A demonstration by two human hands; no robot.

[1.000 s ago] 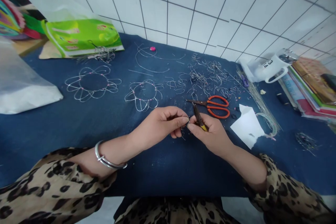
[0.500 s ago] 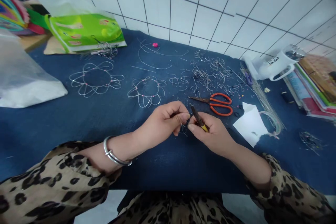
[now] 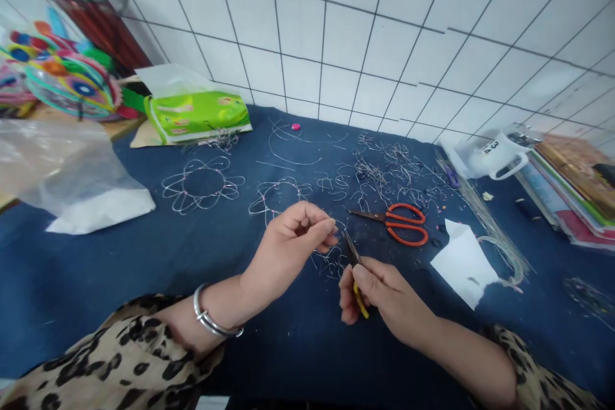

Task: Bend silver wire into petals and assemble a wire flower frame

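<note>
My left hand (image 3: 295, 246) is closed in a pinch on a thin piece of wire (image 3: 340, 224), its thumb and forefinger pressed together. In my right hand (image 3: 389, 291) is a pair of pliers (image 3: 352, 248) with yellow handles, its dark jaws pointing up close to the wire. Whether the jaws touch the wire I cannot tell. Beneath the hands, small bent wires (image 3: 331, 261) lie on the dark blue cloth. Beyond my left hand is a flower-shaped wire ring (image 3: 263, 200), partly hidden by that hand. Another wire flower (image 3: 223, 186) lies farther left.
Orange-handled scissors (image 3: 406, 225) lie beyond my right hand, with a heap of bent wires (image 3: 372, 170) behind them. White paper (image 3: 464, 262) and a white mug (image 3: 494, 155) are at the right. A green tissue pack (image 3: 199, 115) and a plastic bag (image 3: 100, 205) stand left.
The view has tilted up. My right hand has drawn down and away from my left with the pliers, widening the gap between the hands and uncovering small wires below.
</note>
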